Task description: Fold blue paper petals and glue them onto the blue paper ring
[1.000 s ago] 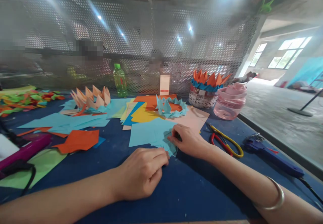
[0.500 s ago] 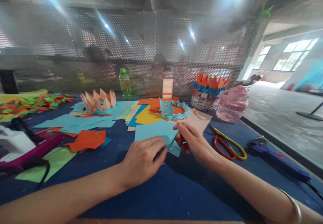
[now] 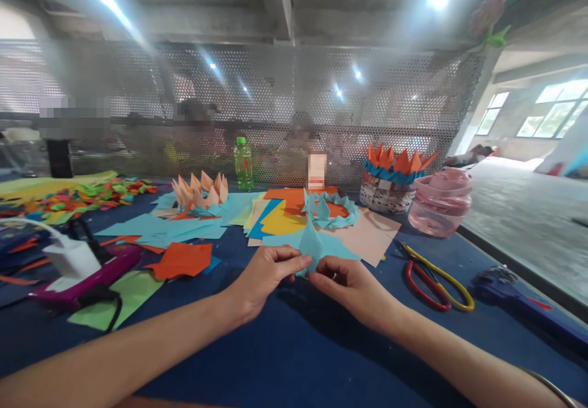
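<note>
From my remote post I see my bare left forearm (image 3: 151, 347) slant in from the lower left, my bare right forearm (image 3: 450, 340) from the lower right. My bare left hand (image 3: 271, 270) pinches, thumb extended toward bent fingers; my bare right hand (image 3: 351, 279) curls just beside it, thumb and forefinger drawn close.

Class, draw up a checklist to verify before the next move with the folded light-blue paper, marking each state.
1. Left hand grips the folded light-blue paper: ok.
2. Right hand grips it too: cannot tell; its fingertips are at the lower edge.
3. Pliers apart from both hands: ok.
4. Loose paper away from the fold: not ok; a light-blue sheet lies just behind.
5. Glue gun hot: cannot tell.
</note>
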{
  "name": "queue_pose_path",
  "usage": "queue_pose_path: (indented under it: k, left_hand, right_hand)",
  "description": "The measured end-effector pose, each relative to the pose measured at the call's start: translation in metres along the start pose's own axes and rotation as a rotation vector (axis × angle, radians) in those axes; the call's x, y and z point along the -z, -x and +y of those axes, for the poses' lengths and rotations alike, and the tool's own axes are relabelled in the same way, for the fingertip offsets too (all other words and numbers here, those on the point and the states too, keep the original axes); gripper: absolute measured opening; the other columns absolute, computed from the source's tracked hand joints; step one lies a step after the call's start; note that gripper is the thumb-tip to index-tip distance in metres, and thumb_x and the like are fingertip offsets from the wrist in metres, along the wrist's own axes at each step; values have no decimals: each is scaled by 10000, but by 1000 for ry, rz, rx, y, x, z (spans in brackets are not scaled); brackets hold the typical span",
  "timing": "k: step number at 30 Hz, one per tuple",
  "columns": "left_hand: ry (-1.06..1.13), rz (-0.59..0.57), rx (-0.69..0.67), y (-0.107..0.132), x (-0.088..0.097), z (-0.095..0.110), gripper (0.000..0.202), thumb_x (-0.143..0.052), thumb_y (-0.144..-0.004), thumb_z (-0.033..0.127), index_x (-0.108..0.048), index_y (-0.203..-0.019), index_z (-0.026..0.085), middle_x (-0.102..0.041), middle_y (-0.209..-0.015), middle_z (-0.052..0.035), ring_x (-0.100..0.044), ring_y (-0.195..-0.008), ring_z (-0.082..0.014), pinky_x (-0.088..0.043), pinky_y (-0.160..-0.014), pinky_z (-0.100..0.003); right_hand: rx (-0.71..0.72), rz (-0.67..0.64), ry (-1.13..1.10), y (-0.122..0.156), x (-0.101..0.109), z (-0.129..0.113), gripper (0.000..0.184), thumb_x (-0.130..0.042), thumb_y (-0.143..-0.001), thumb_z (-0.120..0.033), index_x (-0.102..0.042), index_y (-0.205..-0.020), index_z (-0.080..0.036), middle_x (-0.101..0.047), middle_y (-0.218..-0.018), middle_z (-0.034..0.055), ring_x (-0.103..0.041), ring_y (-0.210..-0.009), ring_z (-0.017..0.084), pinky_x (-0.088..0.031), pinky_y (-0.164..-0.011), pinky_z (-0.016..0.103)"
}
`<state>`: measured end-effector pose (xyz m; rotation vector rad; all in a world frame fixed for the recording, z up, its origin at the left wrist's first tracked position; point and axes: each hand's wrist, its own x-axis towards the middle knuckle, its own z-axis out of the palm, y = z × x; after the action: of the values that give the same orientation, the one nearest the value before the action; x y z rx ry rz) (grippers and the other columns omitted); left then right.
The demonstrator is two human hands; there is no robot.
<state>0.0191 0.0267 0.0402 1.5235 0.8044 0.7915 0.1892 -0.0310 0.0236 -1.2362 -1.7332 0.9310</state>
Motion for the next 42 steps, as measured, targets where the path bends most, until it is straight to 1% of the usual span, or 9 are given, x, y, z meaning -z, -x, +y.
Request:
queue_pose_path:
  k: [4,12,18,25,28,33,36,38,42]
  left_hand:
    - [37,-48,-12,1,1,-2,277,-711,-707,322,-586,-538,141,-486,-605,28,-424,-619,-93,-355,-594,-206]
    - [68,-10,28,-3,5,1,246,-724,-695,369,-665,-664,132,-496,-611,26,-451,-603,-90,-427,-583,-204]
    - [83,7,38,-3,8,5,257,-744,-682,379,-668,-665,135,-535,-624,22,-485,-584,-79,-434,-551,-178]
    - [50,-72,43,-7,12,6,167,-740,-697,320,-694,-696,160,-610,-670,18,-526,-591,-78,-448,-572,-174]
    - [42,-24,35,-8,14,6,161,-749,-687,319,-706,-707,165,-638,-686,11,-539,-605,-86,-451,-582,-180]
    - [59,26,35,-11,22,3,203,-752,-683,346,-712,-765,165,-693,-785,-26,-606,-736,-141,-472,-636,-212]
    - [41,46,55,-13,28,-1,213,-755,-680,350,-702,-763,161,-694,-797,-25,-602,-734,-139,-466,-630,-213]
    - [40,43,67,-14,30,-3,233,-750,-685,355,-696,-794,157,-698,-828,-31,-604,-739,-138,-467,-640,-217]
    - [46,1,73,-13,30,-2,265,-731,-703,371,-671,-838,151,-700,-852,-41,-620,-764,-147,-469,-645,-225]
  right_hand:
    - [-7,22,96,0,-3,0,299,-503,-885,-368,-574,-690,-152,-406,-581,-53,-344,-569,85,-273,-520,220]
    - [54,33,288,3,-3,-3,225,-546,-836,-245,-511,-628,-166,-459,-570,-60,-383,-568,78,-294,-544,203]
    - [93,37,341,2,-1,-4,193,-555,-836,-229,-534,-655,-167,-486,-597,-55,-400,-578,78,-305,-555,199]
    - [136,40,443,1,1,1,173,-575,-839,-241,-565,-682,-170,-537,-626,-41,-444,-590,85,-330,-573,204]
    - [180,46,468,0,4,1,131,-572,-839,-217,-582,-717,-170,-560,-656,-33,-473,-612,88,-351,-590,201]
    - [204,101,519,2,12,-6,111,-542,-842,-158,-611,-756,-168,-616,-722,-6,-530,-682,108,-390,-640,213]
    - [202,167,614,15,24,-16,116,-523,-857,-151,-617,-793,-177,-640,-790,19,-561,-775,135,-409,-711,238]
    - [165,254,722,32,40,-19,111,-511,-863,-167,-618,-848,-190,-649,-855,37,-578,-820,159,-421,-746,265]
    - [-70,409,1116,89,97,-3,205,-432,-888,-245,-626,-937,-198,-656,-944,97,-608,-885,249,-436,-782,370]
